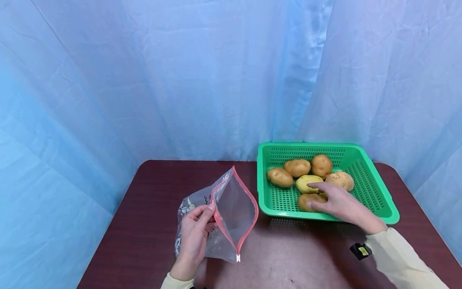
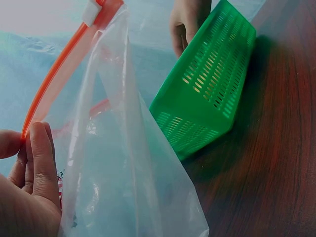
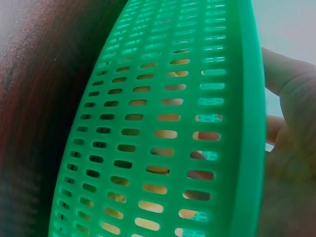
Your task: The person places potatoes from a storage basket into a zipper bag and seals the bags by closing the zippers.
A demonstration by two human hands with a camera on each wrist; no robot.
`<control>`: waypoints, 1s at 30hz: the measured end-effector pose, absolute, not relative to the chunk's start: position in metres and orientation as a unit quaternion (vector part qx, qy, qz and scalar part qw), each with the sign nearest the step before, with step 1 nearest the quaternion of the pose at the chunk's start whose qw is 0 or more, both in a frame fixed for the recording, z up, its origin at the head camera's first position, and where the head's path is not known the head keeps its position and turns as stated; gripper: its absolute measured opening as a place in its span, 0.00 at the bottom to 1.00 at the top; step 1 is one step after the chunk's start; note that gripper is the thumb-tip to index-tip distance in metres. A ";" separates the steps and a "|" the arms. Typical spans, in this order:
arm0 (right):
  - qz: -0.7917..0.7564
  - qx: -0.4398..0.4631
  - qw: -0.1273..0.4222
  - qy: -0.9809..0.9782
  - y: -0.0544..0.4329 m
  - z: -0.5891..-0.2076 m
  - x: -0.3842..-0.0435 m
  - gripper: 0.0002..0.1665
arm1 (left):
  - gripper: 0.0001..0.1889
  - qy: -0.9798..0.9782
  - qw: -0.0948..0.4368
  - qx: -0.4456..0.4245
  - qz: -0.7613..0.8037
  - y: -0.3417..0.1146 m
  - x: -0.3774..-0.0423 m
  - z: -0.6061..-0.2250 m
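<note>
My left hand pinches the red zip edge of a clear slider zip bag between thumb and fingers. The bag's mouth gapes toward the right, and its white slider sits at the near corner. In the left wrist view, the thumb and fingers hold the orange-looking rim. My right hand reaches into the green basket, fingers spread above a yellow potato and a brown potato. Its fingertips are partly hidden behind the basket wall in the right wrist view.
Several other potatoes lie in the basket, among them a brown potato at its left and a paler potato at its right. The dark red table ends at a blue curtain behind. A small black device is by the right sleeve.
</note>
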State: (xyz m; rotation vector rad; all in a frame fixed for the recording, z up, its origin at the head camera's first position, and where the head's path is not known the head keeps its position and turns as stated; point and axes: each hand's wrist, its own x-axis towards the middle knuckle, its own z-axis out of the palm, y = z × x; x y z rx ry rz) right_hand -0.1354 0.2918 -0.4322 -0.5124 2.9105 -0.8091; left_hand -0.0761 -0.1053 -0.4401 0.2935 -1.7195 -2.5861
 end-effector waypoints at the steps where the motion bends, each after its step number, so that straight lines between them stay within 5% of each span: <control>1: -0.262 -0.167 0.044 0.949 0.291 -0.433 -0.136 0.41 | 0.08 -0.552 0.011 0.094 -0.829 -0.105 -0.076 -0.440; 30: -0.266 -0.163 0.105 0.944 0.300 -0.431 -0.148 0.35 | 0.06 -0.543 0.017 0.096 -0.834 -0.106 -0.073 -0.439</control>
